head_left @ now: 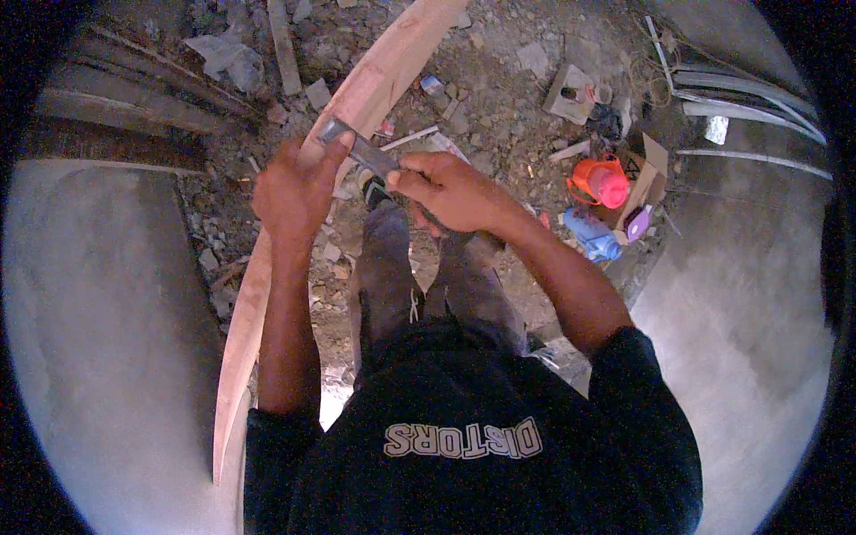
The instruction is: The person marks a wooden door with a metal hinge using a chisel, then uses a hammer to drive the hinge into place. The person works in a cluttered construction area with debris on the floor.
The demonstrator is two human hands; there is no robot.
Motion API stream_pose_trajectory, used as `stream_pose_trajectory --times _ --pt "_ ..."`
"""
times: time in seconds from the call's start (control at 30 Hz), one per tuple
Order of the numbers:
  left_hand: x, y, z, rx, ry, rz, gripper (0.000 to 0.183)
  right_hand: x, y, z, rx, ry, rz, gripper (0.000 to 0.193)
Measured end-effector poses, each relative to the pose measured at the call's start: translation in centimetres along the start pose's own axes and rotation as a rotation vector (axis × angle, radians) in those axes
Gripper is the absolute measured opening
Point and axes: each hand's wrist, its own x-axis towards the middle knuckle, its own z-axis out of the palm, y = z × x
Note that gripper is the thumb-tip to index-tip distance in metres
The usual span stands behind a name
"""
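Observation:
A long pale wooden plank [379, 76] runs from the top middle down along my left side. My left hand [294, 196] grips this plank near its middle, with the thumb pressed on the end of a flat grey metal tool [370, 158]. That tool lies across the plank and sticks out over its right edge. Closed around its other end is my right hand [459, 194], which hides that part, so I cannot tell the tool's exact kind. A dark length shows below the right hand.
Rubble and loose stones cover the ground [499, 116]. To the right are an orange-red jug [608, 183], a blue bottle [590, 234] and an open cardboard box [651, 169]. Pale pipes [758, 98] lie at the far right. Dark timbers [143, 111] lie at the far left.

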Motion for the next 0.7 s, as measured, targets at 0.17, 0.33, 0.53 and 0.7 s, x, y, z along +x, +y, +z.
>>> stream_pose_trajectory --times 0.17,0.33,0.53,0.7 --pt "-0.2 0.1 0.0 0.027 -0.038 -0.033 0.082 -0.9 -1.0 -0.2 -0.011 0.002 0.046 0.033" --pt "-0.5 0.1 0.1 -0.023 0.045 0.069 0.083 -2.1 -1.0 0.8 0.038 0.064 0.085 0.037" --pt "0.9 0.9 0.2 -0.039 -0.03 -0.015 0.082 -0.5 -1.7 -0.4 0.053 0.05 0.051 0.036" --pt "1.0 0.4 1.7 0.023 0.134 0.02 0.081 0.7 -0.8 -3.3 -0.048 -0.067 0.011 0.036"
